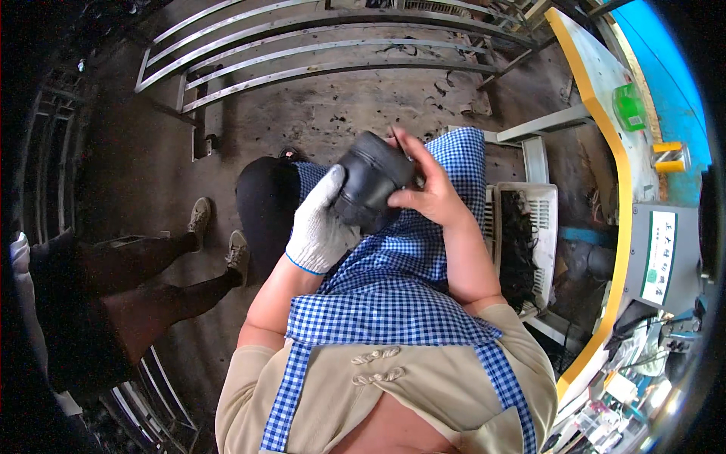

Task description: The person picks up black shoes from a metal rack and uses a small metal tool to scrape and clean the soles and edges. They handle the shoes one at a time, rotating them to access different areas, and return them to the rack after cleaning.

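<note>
A black leather piece (368,180), curved and seamed like a shoe upper, is held up over my lap. My left hand (323,227), in a white knit glove with a blue cuff edge, grips it from the left and below, thumb along its side. My bare right hand (432,185) is closed at its right edge, with the thumb against the leather. By the right index fingertip a thin dark sliver sticks up. Whether it is a strip, a thread or a tool tip is too small and blurred to tell. My lap is covered by a blue checked apron (393,306).
Right of my knees stands a white plastic crate (546,227) holding black scraps. A yellow-edged table (616,159) carries a green container (628,106) and a yellow-banded roll (670,157). Metal rack rails (325,49) run ahead, and another person's legs (162,303) extend from the left.
</note>
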`<state>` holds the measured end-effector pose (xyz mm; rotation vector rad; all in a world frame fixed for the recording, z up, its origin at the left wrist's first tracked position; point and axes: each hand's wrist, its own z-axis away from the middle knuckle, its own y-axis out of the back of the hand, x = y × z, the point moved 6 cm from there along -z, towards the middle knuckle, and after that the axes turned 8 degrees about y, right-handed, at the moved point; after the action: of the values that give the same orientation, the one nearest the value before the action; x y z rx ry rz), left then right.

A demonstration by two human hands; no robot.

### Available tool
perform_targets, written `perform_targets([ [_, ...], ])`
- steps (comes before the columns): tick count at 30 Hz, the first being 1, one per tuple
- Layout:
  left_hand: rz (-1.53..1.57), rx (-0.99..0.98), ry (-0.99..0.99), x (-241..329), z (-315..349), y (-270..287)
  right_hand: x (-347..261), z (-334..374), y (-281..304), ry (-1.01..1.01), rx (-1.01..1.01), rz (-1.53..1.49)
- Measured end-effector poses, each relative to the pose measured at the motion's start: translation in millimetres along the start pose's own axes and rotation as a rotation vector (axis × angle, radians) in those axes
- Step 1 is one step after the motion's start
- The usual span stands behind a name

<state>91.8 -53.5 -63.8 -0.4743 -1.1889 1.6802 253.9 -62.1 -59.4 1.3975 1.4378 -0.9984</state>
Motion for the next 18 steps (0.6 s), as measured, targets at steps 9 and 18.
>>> perform_targets([
  [9,-0.215,0.198,-0.467,16,10,-11,-68,14,-20,0.024,0.004,0.706],
  [18,-0.421,0.382,-0.419,8,6,-5,-72,13,-28,0.163,0.077,0.811],
])
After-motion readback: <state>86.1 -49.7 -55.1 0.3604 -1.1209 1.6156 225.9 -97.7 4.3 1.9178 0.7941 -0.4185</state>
